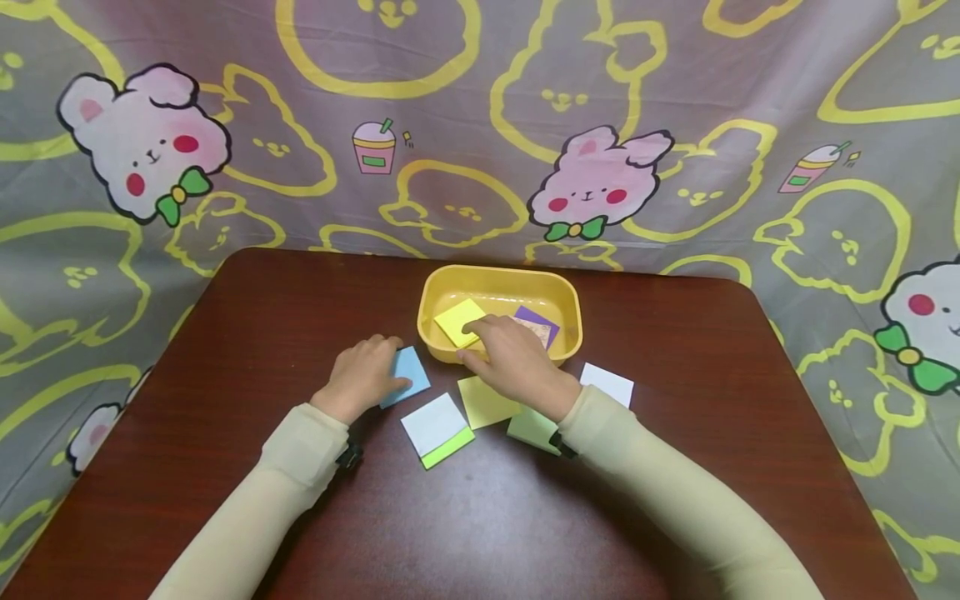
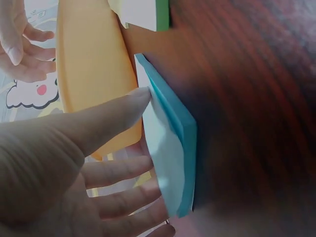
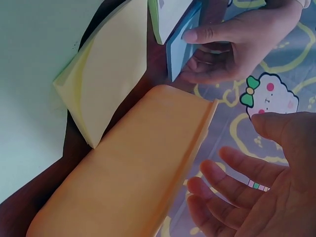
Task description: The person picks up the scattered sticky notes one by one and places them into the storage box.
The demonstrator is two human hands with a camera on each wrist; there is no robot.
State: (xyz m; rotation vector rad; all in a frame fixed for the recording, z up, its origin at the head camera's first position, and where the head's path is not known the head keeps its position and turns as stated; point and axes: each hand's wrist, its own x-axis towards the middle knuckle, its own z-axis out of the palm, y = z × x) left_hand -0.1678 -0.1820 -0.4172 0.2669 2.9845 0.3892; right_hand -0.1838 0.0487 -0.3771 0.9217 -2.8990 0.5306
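My left hand (image 1: 360,377) grips a blue sticky note pad (image 1: 408,375) on the table, its thumb on one edge and its fingers on another. In the left wrist view this blue pad (image 2: 165,143) shows its thick side. My right hand (image 1: 517,358) is over the front rim of a yellow plastic bin (image 1: 498,279), fingers spread and loosely bent, holding nothing in the right wrist view. Inside the bin lie a yellow pad (image 1: 459,323) and a purple pad (image 1: 542,317) with a patterned one on it, partly covered by the right hand.
In front of the bin lie a pale yellow pad (image 1: 486,404), a light blue pad (image 1: 435,423) on a lime green one (image 1: 448,448), a pale green pad (image 1: 531,429) and a white pad (image 1: 609,383). Behind the brown table (image 1: 300,300) hangs a cartoon-print cloth (image 1: 450,108).
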